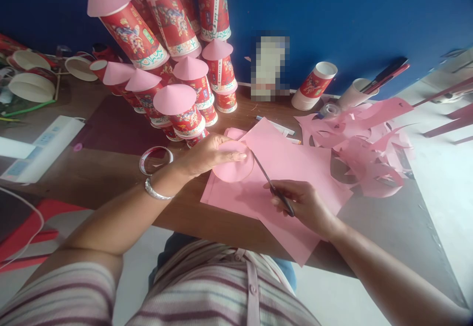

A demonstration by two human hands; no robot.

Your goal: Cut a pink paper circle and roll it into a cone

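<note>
Between the thumb and fingers of my left hand (pixel 212 156) is a round pink paper disc (pixel 234 171), lifted above the sheets. My right hand (pixel 301 203) grips a pair of scissors (pixel 283 200) by its dark handles, with the blades reaching to the disc's right edge. Whether the blades have paper between them I cannot tell. Several pink paper sheets (pixel 295 163) lie fanned out on the table beneath both hands. Left of my left wrist rests a roll of tape (pixel 155 160).
Stacked red paper cups with pink cone tops (pixel 185 114) stand at the back left. Pink paper scraps (pixel 380 148) heap up on the right, near a pen cup (pixel 356 94) and a red-and-white cup stack (pixel 315 87). A white power strip (pixel 44 148) lies far left.
</note>
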